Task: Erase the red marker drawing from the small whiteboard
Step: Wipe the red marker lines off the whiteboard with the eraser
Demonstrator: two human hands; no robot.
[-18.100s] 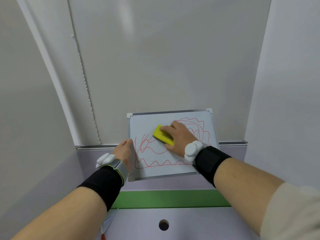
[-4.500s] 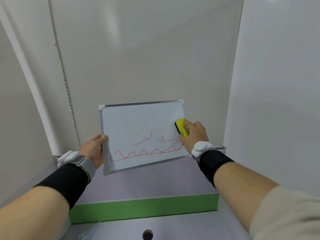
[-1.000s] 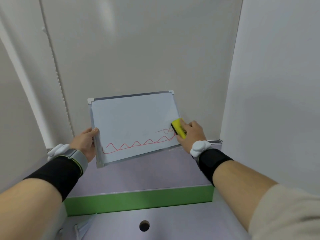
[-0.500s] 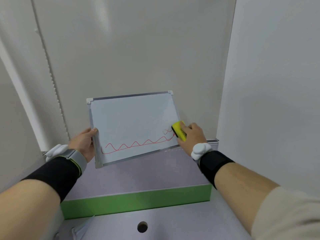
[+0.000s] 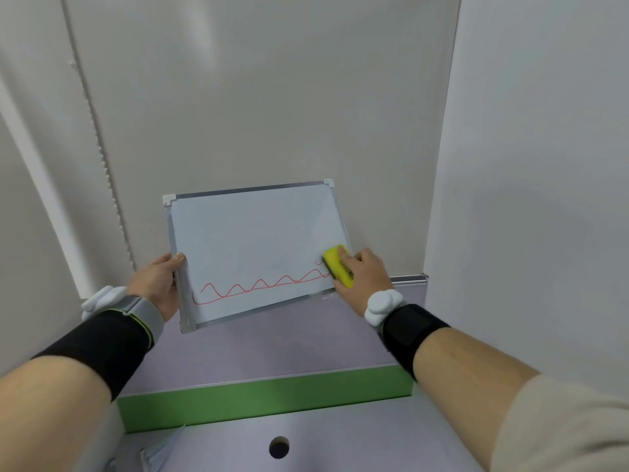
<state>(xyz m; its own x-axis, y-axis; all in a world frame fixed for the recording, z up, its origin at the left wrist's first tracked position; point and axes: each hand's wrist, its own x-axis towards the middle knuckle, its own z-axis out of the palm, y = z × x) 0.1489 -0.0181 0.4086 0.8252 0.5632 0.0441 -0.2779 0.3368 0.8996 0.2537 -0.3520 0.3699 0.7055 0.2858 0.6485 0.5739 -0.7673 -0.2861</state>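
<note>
The small whiteboard [image 5: 252,240] is tilted up above a lilac shelf, with its upper part wiped white. A red wavy line [image 5: 258,288] over a long stroke runs along its lower edge. My left hand [image 5: 160,284] grips the board's left frame, thumb on the front. My right hand [image 5: 360,277] holds a yellow eraser [image 5: 335,264] and presses it on the board at the right edge, over the right end of the red line.
A lilac shelf [image 5: 272,345] with a green front strip [image 5: 265,400] lies under the board. Below it a grey surface has a round hole [image 5: 279,447]. White walls close in behind and on the right. Both wrists wear black bands.
The small red scribbles near the right edge have shrunk under the eraser over the last second. The board and both hands stayed almost in place.
</note>
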